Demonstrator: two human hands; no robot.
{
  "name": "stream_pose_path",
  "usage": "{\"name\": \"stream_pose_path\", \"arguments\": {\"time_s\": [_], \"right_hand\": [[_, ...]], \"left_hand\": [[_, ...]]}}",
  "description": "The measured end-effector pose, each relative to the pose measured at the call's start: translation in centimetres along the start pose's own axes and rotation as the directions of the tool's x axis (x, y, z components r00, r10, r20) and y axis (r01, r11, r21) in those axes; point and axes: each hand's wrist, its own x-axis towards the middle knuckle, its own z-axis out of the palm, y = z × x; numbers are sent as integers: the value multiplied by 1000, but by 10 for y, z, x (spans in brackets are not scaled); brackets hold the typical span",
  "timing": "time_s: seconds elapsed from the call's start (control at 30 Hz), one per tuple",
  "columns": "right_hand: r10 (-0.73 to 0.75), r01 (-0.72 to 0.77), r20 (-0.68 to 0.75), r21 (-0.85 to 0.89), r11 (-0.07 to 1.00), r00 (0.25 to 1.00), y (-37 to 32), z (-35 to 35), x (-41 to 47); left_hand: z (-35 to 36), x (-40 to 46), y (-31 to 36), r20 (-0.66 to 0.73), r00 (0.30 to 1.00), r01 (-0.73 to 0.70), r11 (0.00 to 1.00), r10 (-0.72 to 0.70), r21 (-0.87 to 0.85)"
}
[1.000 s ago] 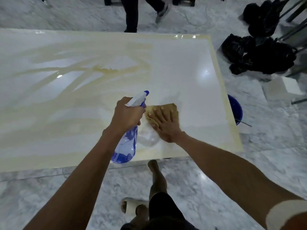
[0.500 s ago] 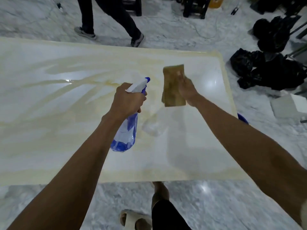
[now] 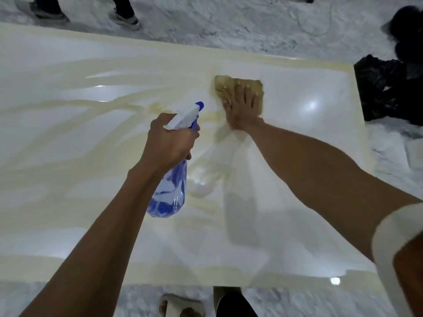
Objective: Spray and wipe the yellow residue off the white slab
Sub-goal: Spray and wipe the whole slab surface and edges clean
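Observation:
The white slab [image 3: 304, 138] fills most of the view, with yellow residue [image 3: 128, 106] streaked over its left and middle and along its edges. My left hand [image 3: 167, 145] grips a clear spray bottle [image 3: 170, 191] of blue liquid above the slab's middle, its white and blue nozzle pointing up and right. My right hand [image 3: 242, 106] lies flat, fingers spread, pressing a yellow-brown cloth [image 3: 254, 86] onto the slab toward the far right. The slab right of the cloth looks clean and glossy.
Another person's legs and shoes [image 3: 123, 18] stand on the marble floor beyond the far edge. Black bags [image 3: 389, 88] lie off the slab's right end. My own leg and sandal [image 3: 180, 305] show below the near edge.
My right hand took the cloth from the near part of the slab, lifted it, and has now set it flat farther away. The spray bottle stayed in my left hand.

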Motion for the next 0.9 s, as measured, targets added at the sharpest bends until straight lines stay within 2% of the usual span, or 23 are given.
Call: {"name": "stream_pose_path", "arguments": {"time_s": [0.13, 0.23, 0.33, 0.4, 0.47, 0.5, 0.53, 0.57, 0.6, 0.63, 0.67, 0.7, 0.77, 0.83, 0.9], "right_hand": [[-85, 87, -21, 88, 992, 996, -14, 28, -120], [-117, 117, -10, 1, 993, 993, -19, 70, -209], [-217, 217, -4, 29, 976, 976, -30, 102, -307], [-205, 204, 25, 39, 978, 978, -39, 115, -362], [-199, 198, 173, 19, 980, 965, -44, 113, -392], [-245, 235, 219, 72, 969, 945, -45, 103, -396], [-299, 261, 194, 200, 944, 934, -46, 87, -397], [-363, 297, 103, 397, 869, 926, -44, 75, -389], [-399, 311, 19, 592, 743, 917, -45, 56, -377], [-359, 287, -38, 683, 672, 932, -41, 39, -353], [-276, 233, -62, 725, 648, 959, -36, 21, -324], [-155, 141, -49, 736, 662, 987, -33, 0, -290], [69, -15, -45, 727, 686, 997, -31, -47, -219], [80, 8, -97, 681, 733, 992, -33, -91, -149], [-57, 150, -182, 552, 820, 982, -42, -122, -79]], "left_hand": [[-15, -50, -3, 34, 999, 44, 999, -43, -28], [-27, -95, -9, 67, 997, 47, 998, -44, -41], [-40, -136, -21, 63, 996, 67, 997, -64, -47], [-48, -155, -30, 72, 994, 86, 996, -83, -28], [-53, -169, -37, 91, 992, 84, 996, -83, -11], [-56, -172, -38, 89, 993, 81, 997, -80, -13], [-58, -172, -37, 89, 993, 79, 997, -77, -21], [-61, -170, -34, 93, 993, 79, 996, -76, -34], [-63, -164, -30, 96, 993, 80, 996, -75, -46], [-66, -155, -24, 99, 993, 76, 996, -71, -52], [-70, -144, -18, 97, 993, 69, 996, -63, -55], [-72, -130, -13, 88, 995, 59, 997, -54, -56], [-78, -95, 0, 52, 998, 43, 998, -40, -47], [-82, -59, 13, 30, 999, 18, 999, -17, -35], [-84, -23, 23, 26, 1000, -2, 1000, 3, -31]]}}
